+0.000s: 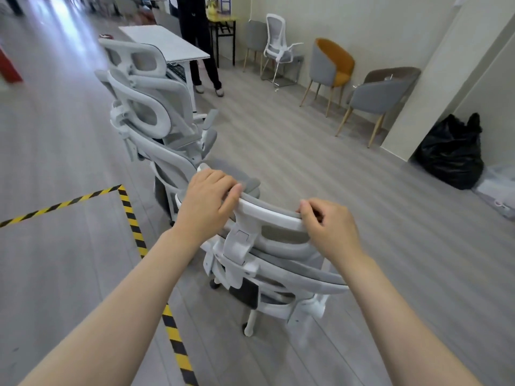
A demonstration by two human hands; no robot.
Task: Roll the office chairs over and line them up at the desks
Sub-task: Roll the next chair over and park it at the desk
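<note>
Directly ahead of me, my left hand (207, 203) and right hand (328, 228) were both curled over the white headrest (267, 211) of the nearest office chair (267, 263). It stood on the grey floor (334, 168) right of the striped tape (133, 221), behind two more grey chairs (145, 107) lined toward the white desk (164, 41).

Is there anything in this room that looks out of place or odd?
A full black garbage bag sits on the floor against the right wall, beside clear plastic wrapping; both look like leftover waste. Otherwise nothing stands out: both hands, left hand and right hand, grip the headrest of the nearest office chair.
</note>
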